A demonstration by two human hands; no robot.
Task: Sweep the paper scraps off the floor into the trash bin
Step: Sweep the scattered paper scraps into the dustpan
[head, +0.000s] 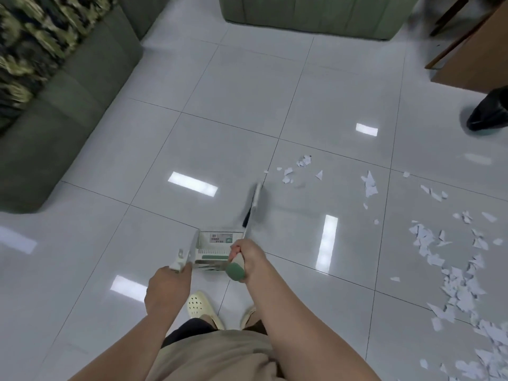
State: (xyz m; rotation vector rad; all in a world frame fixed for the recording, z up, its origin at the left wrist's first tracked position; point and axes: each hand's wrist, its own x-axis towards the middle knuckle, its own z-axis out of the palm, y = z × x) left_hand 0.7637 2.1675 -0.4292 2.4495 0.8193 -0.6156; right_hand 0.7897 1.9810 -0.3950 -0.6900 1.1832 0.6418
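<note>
My right grip clenches the broom handle, its head on the floor near the paper scraps. My left grip clasps the dustpan handle.

- Open tiled floor lies ahead of the dustpan.
- Green sofa blocks its left; a second sofa stands beyond.
- Paper scraps litter its right.

Bright, even overhead light on glossy floor tiles.
Ceiling-lamp glare patches at centre; motion blur toward ten o'clock; wide-angle bending at edges.
</note>
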